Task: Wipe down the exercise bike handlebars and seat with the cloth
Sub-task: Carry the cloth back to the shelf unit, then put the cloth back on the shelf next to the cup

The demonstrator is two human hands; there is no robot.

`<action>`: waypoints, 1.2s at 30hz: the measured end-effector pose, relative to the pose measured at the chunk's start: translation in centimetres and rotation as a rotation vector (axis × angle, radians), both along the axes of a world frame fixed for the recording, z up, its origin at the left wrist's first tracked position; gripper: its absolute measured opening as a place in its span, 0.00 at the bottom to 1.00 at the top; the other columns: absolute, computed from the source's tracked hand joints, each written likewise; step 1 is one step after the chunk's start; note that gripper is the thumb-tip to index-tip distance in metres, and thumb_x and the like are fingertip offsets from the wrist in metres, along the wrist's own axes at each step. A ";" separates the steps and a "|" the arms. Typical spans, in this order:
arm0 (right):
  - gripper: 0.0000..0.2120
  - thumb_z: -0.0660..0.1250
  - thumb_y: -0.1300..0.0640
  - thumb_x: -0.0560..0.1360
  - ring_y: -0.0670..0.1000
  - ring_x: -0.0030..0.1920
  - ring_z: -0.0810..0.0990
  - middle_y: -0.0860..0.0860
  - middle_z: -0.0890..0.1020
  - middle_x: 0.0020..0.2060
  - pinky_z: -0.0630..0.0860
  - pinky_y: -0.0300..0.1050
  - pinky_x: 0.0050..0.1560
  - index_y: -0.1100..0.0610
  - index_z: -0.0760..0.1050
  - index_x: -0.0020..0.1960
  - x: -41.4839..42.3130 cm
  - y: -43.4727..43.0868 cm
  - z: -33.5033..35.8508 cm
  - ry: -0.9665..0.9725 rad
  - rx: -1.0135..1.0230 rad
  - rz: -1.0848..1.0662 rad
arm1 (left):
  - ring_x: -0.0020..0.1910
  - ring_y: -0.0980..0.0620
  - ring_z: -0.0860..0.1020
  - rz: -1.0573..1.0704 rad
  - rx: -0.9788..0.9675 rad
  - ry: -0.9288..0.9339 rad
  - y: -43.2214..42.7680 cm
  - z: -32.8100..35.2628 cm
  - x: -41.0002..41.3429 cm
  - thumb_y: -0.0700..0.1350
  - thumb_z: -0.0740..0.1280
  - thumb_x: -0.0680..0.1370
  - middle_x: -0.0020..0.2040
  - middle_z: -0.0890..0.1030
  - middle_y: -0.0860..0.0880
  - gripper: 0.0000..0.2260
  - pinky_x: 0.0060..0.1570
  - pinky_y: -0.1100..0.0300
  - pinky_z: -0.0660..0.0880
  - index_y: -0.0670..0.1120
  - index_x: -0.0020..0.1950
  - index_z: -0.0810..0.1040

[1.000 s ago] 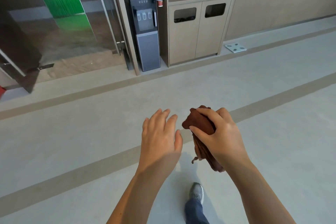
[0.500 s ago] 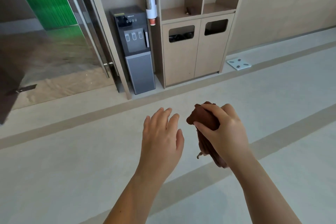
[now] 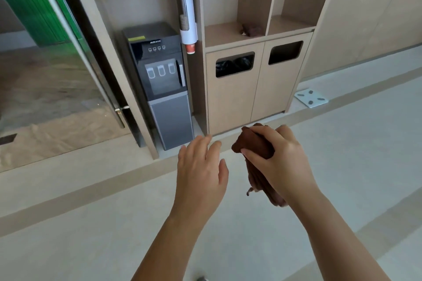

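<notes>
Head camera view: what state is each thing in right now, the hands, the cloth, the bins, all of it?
Right hand: closed around the cloth.
Cloth: bunched, its end hanging below the hand.
Left hand: open, empty, apart from the cloth.
Left bin: lined with a black bag.
Right bin: opening dark, contents not visible.
Cup dispenser: holds cups, one red cup at the bottom.
Scale: flat on the floor.
</notes>
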State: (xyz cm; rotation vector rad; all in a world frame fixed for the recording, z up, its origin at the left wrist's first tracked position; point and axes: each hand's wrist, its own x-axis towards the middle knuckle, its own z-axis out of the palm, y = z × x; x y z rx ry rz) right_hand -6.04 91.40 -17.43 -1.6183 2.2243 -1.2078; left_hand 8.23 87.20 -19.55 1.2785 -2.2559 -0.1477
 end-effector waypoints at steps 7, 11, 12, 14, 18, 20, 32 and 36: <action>0.19 0.73 0.52 0.68 0.53 0.44 0.77 0.51 0.73 0.45 0.76 0.47 0.46 0.46 0.76 0.58 -6.3 -14.6 0.8 -0.022 -0.020 -0.010 | 0.61 0.38 0.73 -0.042 -0.082 0.047 -15.1 1.6 -6.7 0.37 0.71 0.71 0.58 0.78 0.39 0.14 0.60 0.36 0.67 0.38 0.56 0.78; 0.19 0.73 0.52 0.68 0.53 0.43 0.77 0.51 0.73 0.45 0.76 0.45 0.45 0.47 0.76 0.58 -10.6 -22.7 1.1 0.011 -0.040 0.058 | 0.61 0.38 0.73 -0.003 -0.108 0.048 -22.7 1.4 -10.9 0.37 0.70 0.71 0.58 0.78 0.39 0.14 0.60 0.37 0.67 0.38 0.56 0.77; 0.19 0.72 0.52 0.69 0.53 0.43 0.77 0.51 0.73 0.46 0.76 0.46 0.45 0.47 0.75 0.58 -11.7 -24.8 1.3 0.019 -0.035 0.081 | 0.61 0.38 0.73 0.021 -0.110 0.054 -24.5 1.5 -11.9 0.36 0.70 0.71 0.58 0.78 0.39 0.14 0.59 0.36 0.68 0.37 0.56 0.77; 0.18 0.71 0.51 0.69 0.53 0.43 0.78 0.51 0.73 0.46 0.77 0.47 0.45 0.46 0.75 0.58 -13.6 -28.7 2.2 0.029 -0.029 0.121 | 0.61 0.38 0.73 0.072 -0.105 0.076 -27.7 2.1 -13.6 0.36 0.69 0.72 0.58 0.78 0.39 0.14 0.58 0.36 0.69 0.37 0.56 0.77; 0.19 0.72 0.51 0.69 0.52 0.45 0.76 0.52 0.74 0.47 0.75 0.44 0.47 0.47 0.75 0.59 -15.7 -36.4 4.2 0.060 -0.055 0.239 | 0.60 0.38 0.74 0.180 -0.145 0.084 -33.1 3.6 -15.5 0.37 0.70 0.71 0.57 0.78 0.39 0.14 0.60 0.41 0.66 0.38 0.55 0.78; 0.19 0.72 0.51 0.68 0.52 0.45 0.75 0.51 0.73 0.48 0.74 0.44 0.47 0.47 0.75 0.59 -15.9 -39.8 5.1 0.071 -0.061 0.282 | 0.59 0.38 0.74 0.230 -0.168 0.085 -35.6 4.3 -15.5 0.37 0.71 0.70 0.56 0.79 0.39 0.14 0.60 0.40 0.66 0.38 0.55 0.78; 0.17 0.71 0.47 0.69 0.47 0.46 0.74 0.49 0.74 0.48 0.70 0.37 0.46 0.43 0.74 0.57 -9.6 -57.7 8.7 0.032 -0.124 0.473 | 0.63 0.42 0.71 0.327 -0.270 0.153 -52.4 8.2 -8.6 0.41 0.67 0.74 0.61 0.76 0.42 0.15 0.64 0.43 0.62 0.41 0.60 0.76; 0.18 0.70 0.46 0.69 0.45 0.45 0.72 0.48 0.75 0.49 0.64 0.27 0.41 0.44 0.73 0.58 -4.8 -64.4 10.4 0.049 -0.200 0.470 | 0.64 0.41 0.71 0.310 -0.332 0.139 -58.9 10.6 -3.6 0.39 0.68 0.73 0.61 0.76 0.41 0.15 0.63 0.39 0.66 0.40 0.59 0.76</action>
